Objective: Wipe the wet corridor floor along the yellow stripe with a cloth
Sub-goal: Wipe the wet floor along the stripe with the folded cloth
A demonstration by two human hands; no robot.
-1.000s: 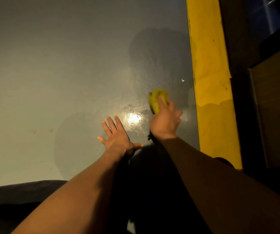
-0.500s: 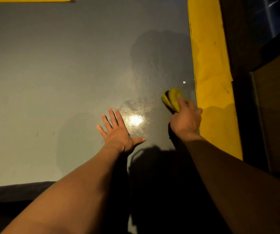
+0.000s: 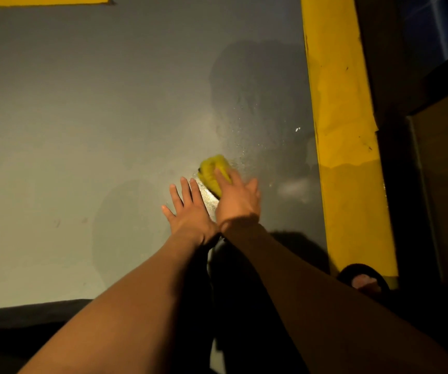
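Since the earlier frame, right hand [image 3: 237,202] has carried the crumpled yellow cloth [image 3: 214,172] leftward, away from the yellow painted floor stripe [image 3: 344,136]. Fingers press flat on cloth, just beside the splayed left hand [image 3: 189,211] fingers.

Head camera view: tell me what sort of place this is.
Probably an indoor corridor or walkway, dimly lit. A smooth grey floor carries a painted yellow stripe along a dark wall, with another yellow marking farther off. The right hand presses a yellow cloth on a wet patch.
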